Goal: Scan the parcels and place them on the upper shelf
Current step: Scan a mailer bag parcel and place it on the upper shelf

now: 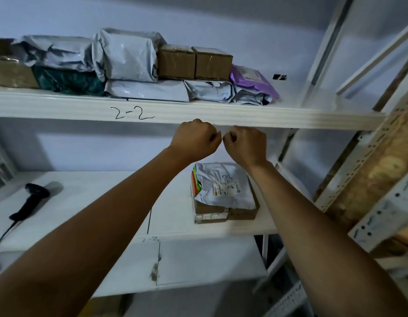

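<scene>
The upper shelf (198, 115), marked "2-2" on its front edge, carries several parcels: grey poly bags (127, 58), two small brown boxes (195, 62) and a purple bag (253, 80). On the lower shelf (95, 197) lies a grey bag parcel (223, 186) on top of a brown box (228, 212). A black handheld scanner (30, 200) rests at the left of that shelf. My left hand (195, 139) and my right hand (245, 145) are both curled into fists, knuckles nearly touching, just below the upper shelf's front edge. Neither holds anything visible.
A white metal upright (321, 53) and perforated shelf posts (358, 165) stand at the right, with a wooden board (385, 161) behind them. A brown box and a dark green bag (68, 82) sit at the upper shelf's left. The scanner cable trails off left.
</scene>
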